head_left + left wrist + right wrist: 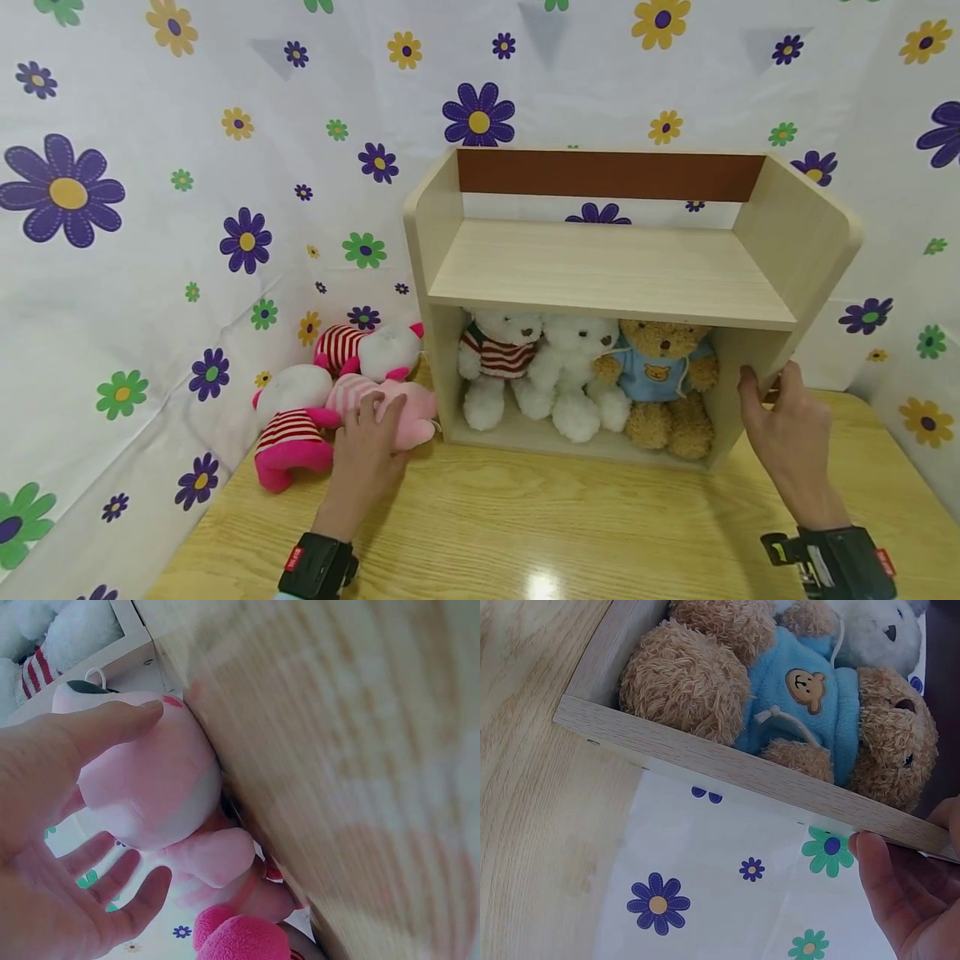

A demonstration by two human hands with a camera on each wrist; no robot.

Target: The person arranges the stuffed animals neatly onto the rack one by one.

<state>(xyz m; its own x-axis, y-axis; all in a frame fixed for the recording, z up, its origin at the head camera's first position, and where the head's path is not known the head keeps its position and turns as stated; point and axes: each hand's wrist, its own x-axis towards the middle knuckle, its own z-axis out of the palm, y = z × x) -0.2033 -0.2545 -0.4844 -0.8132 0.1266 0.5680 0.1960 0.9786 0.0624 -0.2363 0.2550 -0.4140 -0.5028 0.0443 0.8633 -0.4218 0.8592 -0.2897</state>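
Note:
A pink plush toy (418,417) with a striped body lies left of a pale wooden shelf (607,262). My left hand (369,454) rests on it with fingers spread; in the left wrist view the thumb lies over the toy's pink head (150,769). My right hand (791,429) grips the shelf's right side panel, thumb on the inner face and fingers on the outer side. Inside the lower compartment sit a white bear in a striped sweater (504,358), a plain white bear (581,367) and a brown bear in a blue hoodie (663,375).
Two more plush toys in red-and-white stripes, one sitting (292,433) and one lying behind (382,350), are beside the pink one. The wooden table (487,508) extends in front of the shelf. A flower-patterned cloth (300,150) hangs behind and at the sides.

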